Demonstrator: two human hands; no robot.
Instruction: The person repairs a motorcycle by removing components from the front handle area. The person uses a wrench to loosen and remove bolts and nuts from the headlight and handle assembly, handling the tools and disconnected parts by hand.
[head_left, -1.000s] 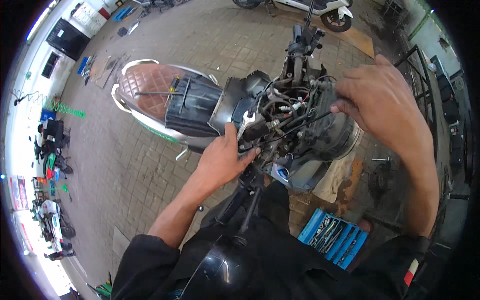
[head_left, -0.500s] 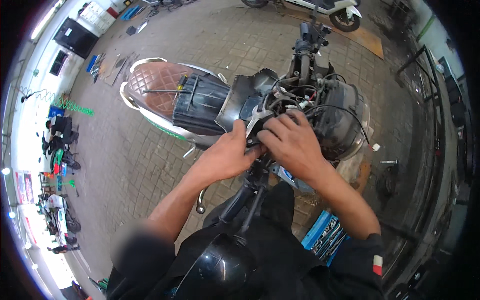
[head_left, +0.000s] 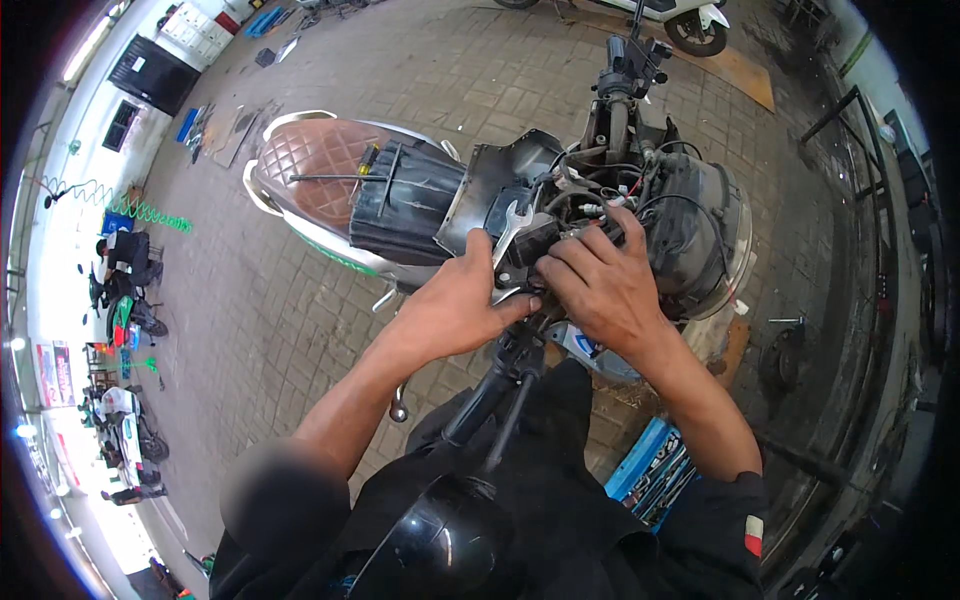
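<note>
My left hand (head_left: 455, 305) is closed around a silver open-ended wrench (head_left: 513, 230), whose jaw sticks up past the fingers. Just right of it, my right hand (head_left: 605, 290) curls its fingers down onto dark parts at the middle of the handlebar; what the fingertips grip is hidden. Both hands work over a partly stripped scooter (head_left: 690, 230) with bare wires and connectors (head_left: 590, 205) showing ahead of them. The near handlebar grip (head_left: 475, 408) points toward me, and a black mirror (head_left: 440, 535) lies below it.
A brown quilted seat (head_left: 320, 165) carries a black panel (head_left: 405, 205) with a screwdriver-like tool across it. At lower right is a blue toolbox (head_left: 650, 470) of hand tools. Another scooter (head_left: 690, 25) stands beyond, and a person (head_left: 125, 250) is far left.
My right hand has shifted slightly right and away from the left, with its index finger lifted a little. The left hand still holds the wrench. The view has moved slightly.
</note>
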